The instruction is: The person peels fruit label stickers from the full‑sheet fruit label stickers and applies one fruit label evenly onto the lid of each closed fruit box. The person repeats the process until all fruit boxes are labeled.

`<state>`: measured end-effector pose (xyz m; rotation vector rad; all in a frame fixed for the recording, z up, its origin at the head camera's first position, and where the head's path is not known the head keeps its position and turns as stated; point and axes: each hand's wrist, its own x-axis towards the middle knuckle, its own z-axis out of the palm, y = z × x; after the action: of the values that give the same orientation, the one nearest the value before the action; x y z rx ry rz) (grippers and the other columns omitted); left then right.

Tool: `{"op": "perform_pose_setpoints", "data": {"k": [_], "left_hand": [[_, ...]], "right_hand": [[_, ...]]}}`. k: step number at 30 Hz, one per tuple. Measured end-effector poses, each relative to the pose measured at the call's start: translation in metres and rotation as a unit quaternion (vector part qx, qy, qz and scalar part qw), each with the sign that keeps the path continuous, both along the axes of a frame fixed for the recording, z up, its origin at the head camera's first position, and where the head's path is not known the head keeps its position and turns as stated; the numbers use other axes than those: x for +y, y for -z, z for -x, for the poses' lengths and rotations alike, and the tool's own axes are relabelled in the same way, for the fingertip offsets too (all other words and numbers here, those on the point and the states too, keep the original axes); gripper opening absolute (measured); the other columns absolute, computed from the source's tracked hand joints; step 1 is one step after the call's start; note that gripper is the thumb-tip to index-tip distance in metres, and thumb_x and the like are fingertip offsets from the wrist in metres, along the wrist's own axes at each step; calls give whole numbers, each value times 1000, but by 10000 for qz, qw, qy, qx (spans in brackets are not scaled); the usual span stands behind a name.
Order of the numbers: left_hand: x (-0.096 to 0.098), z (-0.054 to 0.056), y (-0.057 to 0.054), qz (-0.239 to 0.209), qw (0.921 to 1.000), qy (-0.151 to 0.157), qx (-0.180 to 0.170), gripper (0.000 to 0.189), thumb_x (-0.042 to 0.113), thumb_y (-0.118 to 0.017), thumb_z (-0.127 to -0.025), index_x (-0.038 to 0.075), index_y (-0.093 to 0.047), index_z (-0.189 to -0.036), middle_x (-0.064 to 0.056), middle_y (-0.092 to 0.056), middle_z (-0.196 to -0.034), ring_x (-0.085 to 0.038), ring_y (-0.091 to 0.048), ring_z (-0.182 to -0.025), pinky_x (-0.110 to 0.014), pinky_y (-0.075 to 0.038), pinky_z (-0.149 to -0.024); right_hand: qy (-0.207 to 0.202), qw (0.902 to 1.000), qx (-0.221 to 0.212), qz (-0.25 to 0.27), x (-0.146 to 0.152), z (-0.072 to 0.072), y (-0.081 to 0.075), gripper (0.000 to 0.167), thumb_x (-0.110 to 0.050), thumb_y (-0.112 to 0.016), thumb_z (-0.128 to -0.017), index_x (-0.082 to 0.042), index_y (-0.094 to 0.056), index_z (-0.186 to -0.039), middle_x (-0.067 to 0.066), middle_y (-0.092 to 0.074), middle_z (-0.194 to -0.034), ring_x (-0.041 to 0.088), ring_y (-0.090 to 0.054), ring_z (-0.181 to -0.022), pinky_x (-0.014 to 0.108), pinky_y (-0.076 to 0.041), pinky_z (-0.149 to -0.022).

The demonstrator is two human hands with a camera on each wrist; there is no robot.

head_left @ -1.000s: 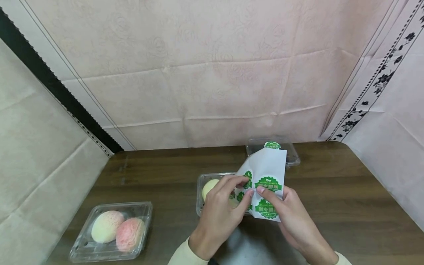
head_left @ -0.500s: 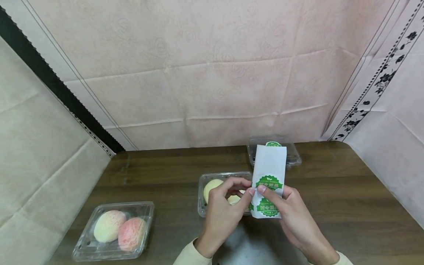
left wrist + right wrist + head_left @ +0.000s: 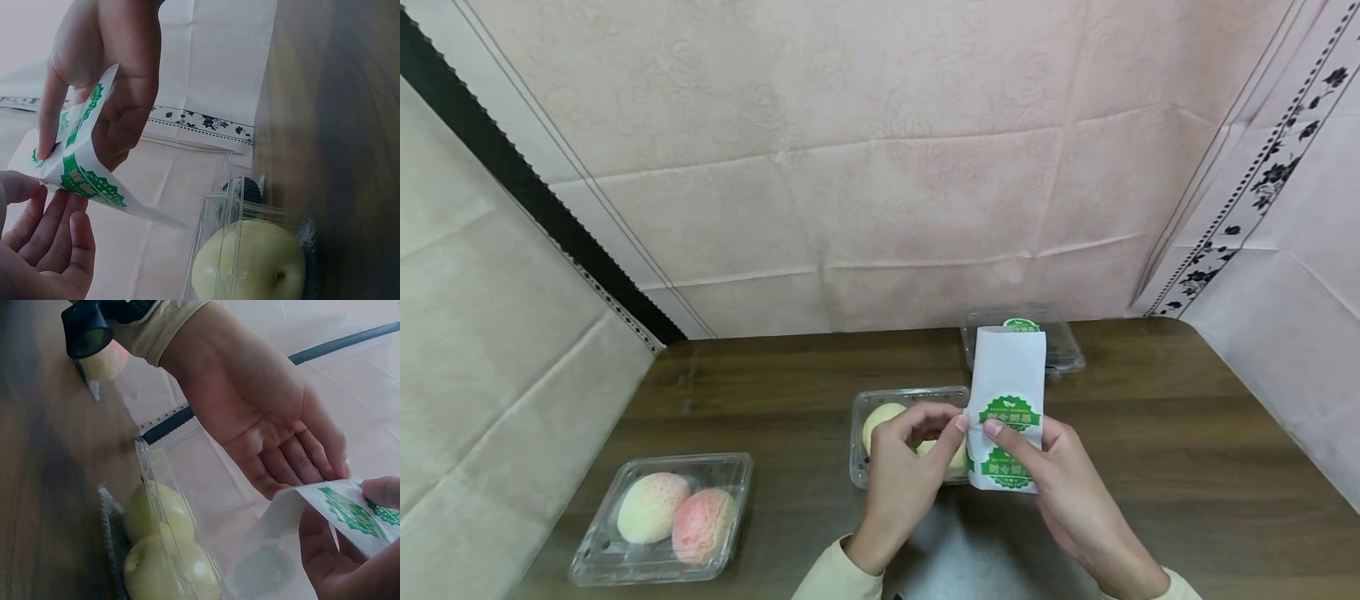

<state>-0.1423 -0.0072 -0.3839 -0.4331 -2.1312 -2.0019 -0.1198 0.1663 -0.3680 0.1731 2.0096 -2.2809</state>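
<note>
Sticker sheet [image 3: 1011,367], white with green labels, is up between both hands over the surface [image 3: 790,525]. Left hand [image 3: 904,471]: grip pinching its left edge, thumb and forefinger. Right hand [image 3: 1067,479]: grip pinching it, thumb on front. Clear box of pale green fruit [image 3: 259,262] just beyond left hand; another box [image 3: 1064,342] behind sheet; third box [image 3: 632,575], two round pieces, far left.

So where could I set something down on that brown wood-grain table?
Free: between the clear plastic box of pink and cream fruits and the clear box of pale green fruits; also the table right of the right hand. Crowded: around that hand, the left hand and their green-printed white paper, up to the rear clear box.
</note>
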Motion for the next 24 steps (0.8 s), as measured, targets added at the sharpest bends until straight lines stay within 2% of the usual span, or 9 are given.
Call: {"op": "perform_pose_setpoints", "data": {"k": [7,10,14,18,24], "left_hand": [[-2,4,1,-344,9993,-86,-110,11,20,-80,-96,8,-81,-99,-3,-78,-93,-16,-73,-83,-27,-60,-79],[-3,6,1,-444,9986,-118,-279,14,19,-79,-97,6,-80,-100,-6,-78,-92,-20,-75,-85,-27,-62,-79],[-5,8,1,-633,9962,5,-595,18,19,-78,-98,2,-78,-103,-10,-78,-94,-23,-76,-86,-29,-63,-78],[-9,10,1,-858,9923,143,-880,19,17,-76,-100,0,-76,-106,-14,-78,-95,-21,-75,-84,-28,-62,-79],[-13,13,0,-992,9886,136,-1121,18,14,-74,-100,-2,-75,-108,-16,-79,-93,-18,-72,-80,-27,-61,-76]], "right_hand": [[172,9997,165,-90,1,-1,-3,29,-20,-67,-105,0,-69,-127,1,-77,-110,16,-74,-100,35,-63,-83],[275,9993,248,-81,2,-2,-2,25,-20,-67,-105,-2,-70,-123,0,-78,-108,16,-74,-99,34,-63,-82],[376,9988,299,-86,6,-2,0,21,-20,-67,-105,-4,-72,-118,0,-79,-106,15,-75,-97,33,-62,-81],[387,9988,291,-101,9,0,0,22,-21,-66,-106,-4,-71,-119,-2,-79,-106,13,-74,-97,31,-62,-82],[397,9990,208,-75,13,3,1,21,-22,-66,-106,-7,-71,-120,-4,-78,-105,12,-74,-97,32,-63,-80]]}}
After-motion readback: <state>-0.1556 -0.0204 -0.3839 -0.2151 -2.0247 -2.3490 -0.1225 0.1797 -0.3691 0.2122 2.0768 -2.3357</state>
